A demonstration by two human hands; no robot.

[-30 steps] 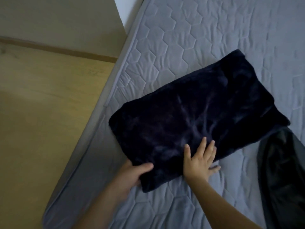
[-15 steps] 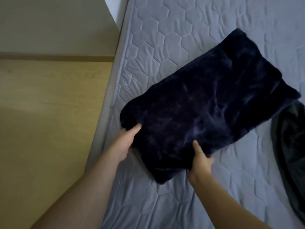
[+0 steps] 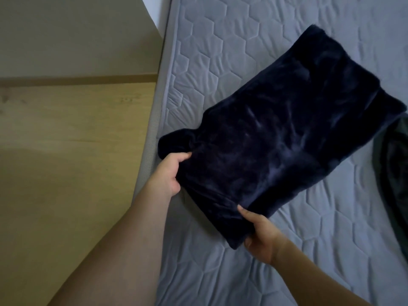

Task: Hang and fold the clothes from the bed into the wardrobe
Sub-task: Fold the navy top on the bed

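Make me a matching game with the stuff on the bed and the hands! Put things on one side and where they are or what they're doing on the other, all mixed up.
Things:
1. folded navy fleece
2. left hand
3. right hand
4. dark green garment

Places or states:
A. lies at the right edge of the view
B. grips the fleece's near corner
C. held by both hands over the grey quilted mattress
D. grips the fleece's end near the mattress edge

Pairs: 1-C, 2-D, 3-B, 4-A
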